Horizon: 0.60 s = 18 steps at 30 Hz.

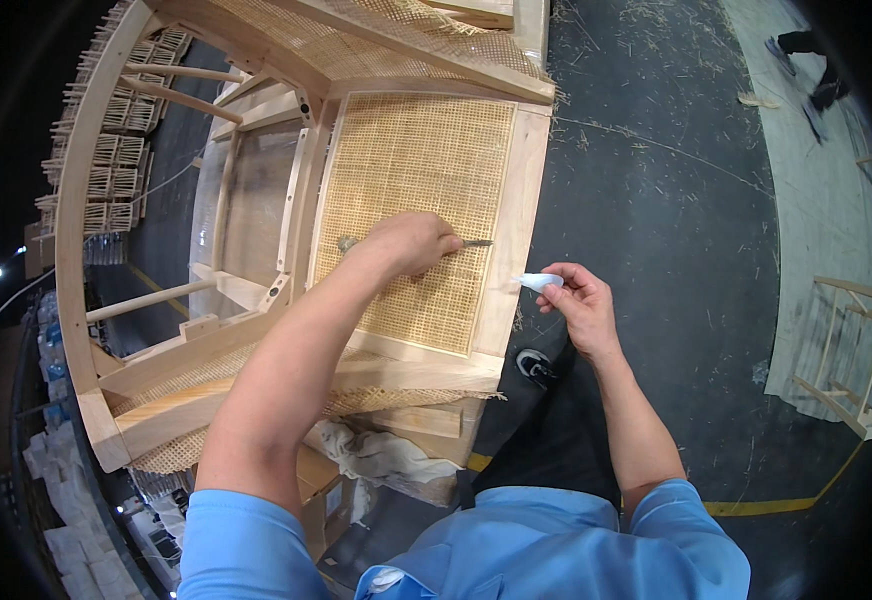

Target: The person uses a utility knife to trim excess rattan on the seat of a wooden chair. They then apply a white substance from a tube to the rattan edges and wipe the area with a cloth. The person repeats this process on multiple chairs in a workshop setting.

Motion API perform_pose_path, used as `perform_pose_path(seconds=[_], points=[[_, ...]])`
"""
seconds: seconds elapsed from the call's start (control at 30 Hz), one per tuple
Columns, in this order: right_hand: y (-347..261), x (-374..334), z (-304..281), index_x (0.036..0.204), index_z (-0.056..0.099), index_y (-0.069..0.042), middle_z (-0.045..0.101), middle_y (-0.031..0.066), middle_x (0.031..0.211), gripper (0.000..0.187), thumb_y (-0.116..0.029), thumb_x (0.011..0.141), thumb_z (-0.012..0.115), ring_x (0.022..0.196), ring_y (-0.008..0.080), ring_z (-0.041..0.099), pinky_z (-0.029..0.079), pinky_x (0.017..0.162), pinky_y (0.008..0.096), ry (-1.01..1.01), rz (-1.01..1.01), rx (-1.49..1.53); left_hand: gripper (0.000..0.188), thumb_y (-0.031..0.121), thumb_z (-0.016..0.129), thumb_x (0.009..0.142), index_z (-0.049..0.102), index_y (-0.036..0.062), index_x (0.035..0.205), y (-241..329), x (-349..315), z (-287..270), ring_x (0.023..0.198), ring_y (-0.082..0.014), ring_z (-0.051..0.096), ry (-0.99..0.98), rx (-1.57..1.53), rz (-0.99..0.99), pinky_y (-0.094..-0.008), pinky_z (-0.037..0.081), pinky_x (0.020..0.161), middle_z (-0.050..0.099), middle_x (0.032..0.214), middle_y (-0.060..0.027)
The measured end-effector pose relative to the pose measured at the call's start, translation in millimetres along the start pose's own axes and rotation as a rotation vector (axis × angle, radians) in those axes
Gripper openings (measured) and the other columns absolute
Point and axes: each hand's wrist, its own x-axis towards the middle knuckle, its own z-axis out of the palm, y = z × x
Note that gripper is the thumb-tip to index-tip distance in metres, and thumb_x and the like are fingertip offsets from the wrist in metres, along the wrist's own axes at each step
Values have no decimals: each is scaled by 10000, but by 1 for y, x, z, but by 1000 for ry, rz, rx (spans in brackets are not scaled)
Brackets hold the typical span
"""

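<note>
The cane webbing panel (pixel 426 140) sits within the pale wooden chair frame (pixel 527 170), in front of the person. The left hand (pixel 411 243) is above the panel, its fingers closed around a slim metal-tipped tool (pixel 478 243) pointing toward the right-hand border. The right hand (pixel 581 300) pinches a small white nozzle bottle (pixel 544 284) between thumb and curled fingers, nozzle toward the frame's edge; whether it touches is unclear. Good handling here likely means a low tool angle, light pressure that spares the weave, and a gentle squeeze, avoiding drips.
</note>
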Motion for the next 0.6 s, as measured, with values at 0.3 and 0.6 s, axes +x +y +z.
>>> perform_pose_path(seconds=[0.3, 0.6], points=[[-10, 0, 6, 1226, 631, 53, 711, 97, 1018, 256, -24, 983, 660, 833, 123, 688, 590, 747, 259, -28, -22, 31, 414, 455, 518, 1056, 722, 169, 1275, -1, -5, 7, 1065, -281, 702, 13, 78, 12, -448, 534, 981, 751, 1136, -95], [-4, -7, 6, 1225, 635, 47, 712, 99, 1027, 251, -22, 984, 653, 840, 129, 693, 596, 753, 267, -10, -18, 41, 423, 464, 506, 1062, 721, 165, 1271, -1, -9, 13, 942, -262, 724, 3, 73, -5, -456, 555, 921, 759, 1018, -103]])
